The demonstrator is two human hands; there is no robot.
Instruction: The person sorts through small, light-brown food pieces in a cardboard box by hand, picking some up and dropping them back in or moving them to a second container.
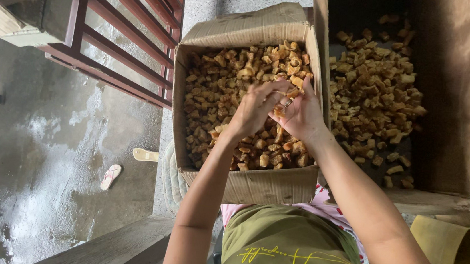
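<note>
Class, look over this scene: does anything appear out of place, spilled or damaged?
Two pale flip-flop sandals lie apart and at different angles on the wet grey concrete floor. The smaller brown cardboard box's near wall is creased and bowed. No golden-brown chunks have spilled.

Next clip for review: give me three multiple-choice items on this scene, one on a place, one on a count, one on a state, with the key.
1. Where are both hands?
A. Over the smaller brown cardboard box of golden-brown chunks
B. Over the wet concrete floor
C. Inside the larger box

2. How many open cardboard boxes hold chunks?
A. One
B. Two
C. Four

3. How full is the larger brown cardboard box?
A. Heaped to the rim
B. Empty
C. Partly filled, bare bottom showing

Key:
1 A, the left hand and right hand meet above the smaller brown cardboard box.
2 B, that box and the larger brown cardboard box beside it.
3 C, its golden-brown chunks leave dark bottom bare.
</note>
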